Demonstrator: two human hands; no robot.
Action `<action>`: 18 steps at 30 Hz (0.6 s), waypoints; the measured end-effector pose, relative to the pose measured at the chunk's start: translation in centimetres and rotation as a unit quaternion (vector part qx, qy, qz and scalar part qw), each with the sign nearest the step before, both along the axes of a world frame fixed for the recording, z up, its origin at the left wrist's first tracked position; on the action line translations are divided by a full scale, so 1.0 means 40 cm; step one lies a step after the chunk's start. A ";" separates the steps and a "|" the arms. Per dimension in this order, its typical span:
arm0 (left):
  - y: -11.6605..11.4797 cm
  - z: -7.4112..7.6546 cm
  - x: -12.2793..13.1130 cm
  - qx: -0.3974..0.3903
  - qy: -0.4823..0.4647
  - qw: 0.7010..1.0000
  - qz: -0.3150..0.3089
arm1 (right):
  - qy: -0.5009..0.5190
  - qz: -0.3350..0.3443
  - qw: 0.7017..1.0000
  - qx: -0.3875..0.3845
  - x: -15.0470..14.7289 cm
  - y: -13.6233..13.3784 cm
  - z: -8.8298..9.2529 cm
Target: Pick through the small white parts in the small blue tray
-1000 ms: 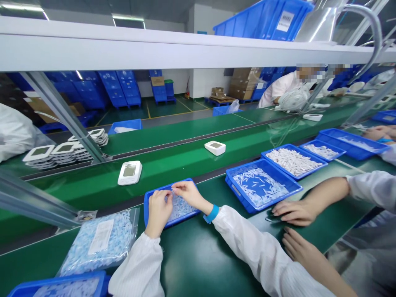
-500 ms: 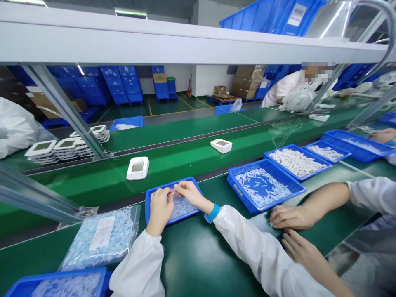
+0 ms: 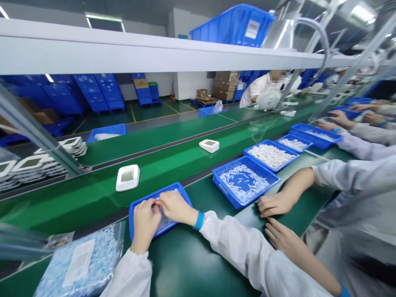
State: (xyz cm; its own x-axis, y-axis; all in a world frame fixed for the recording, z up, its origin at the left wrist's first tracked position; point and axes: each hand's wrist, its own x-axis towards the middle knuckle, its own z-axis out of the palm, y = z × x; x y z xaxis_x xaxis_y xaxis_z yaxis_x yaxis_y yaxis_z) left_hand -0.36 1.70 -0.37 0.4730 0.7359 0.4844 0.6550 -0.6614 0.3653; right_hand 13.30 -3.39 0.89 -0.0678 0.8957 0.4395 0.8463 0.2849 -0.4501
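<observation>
My left hand (image 3: 144, 220) and my right hand (image 3: 177, 207) meet over a shallow blue tray (image 3: 185, 194), both with fingertips pinched together. Whatever sits between the fingers is too small and too covered to make out. Small pale pieces lie in the tray beneath, partly hidden by my hands. A blue band circles my right wrist. To the left of my left forearm rests a clear plastic bag (image 3: 107, 249) full of light blue and white pieces, with a white label on top.
White devices with screens (image 3: 128, 178) sit on the green conveyor (image 3: 173, 163) beyond the tray. Right of me are blue trays of pieces (image 3: 216, 177) and a co-worker's hands (image 3: 278, 203) on the bench. A white shelf beam (image 3: 148, 57) crosses above; a metal post (image 3: 46, 134) stands left.
The view has swung right, so most things appear farther left and more co-workers' arms show at right. My hands remain pinched together over the tray.
</observation>
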 end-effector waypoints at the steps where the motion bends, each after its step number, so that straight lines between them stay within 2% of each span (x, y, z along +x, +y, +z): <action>1: 0.001 -0.002 0.000 0.005 0.004 1.000 -0.002 | -0.028 -0.002 1.000 0.000 0.001 -0.004 0.003; 10: 0.005 -0.016 -0.001 0.072 0.060 0.996 -0.014 | -0.110 -0.027 0.992 -0.057 0.011 -0.018 0.013; 18: 0.003 -0.018 -0.001 0.106 0.090 0.990 0.001 | -0.160 -0.011 0.985 -0.062 0.008 -0.027 0.022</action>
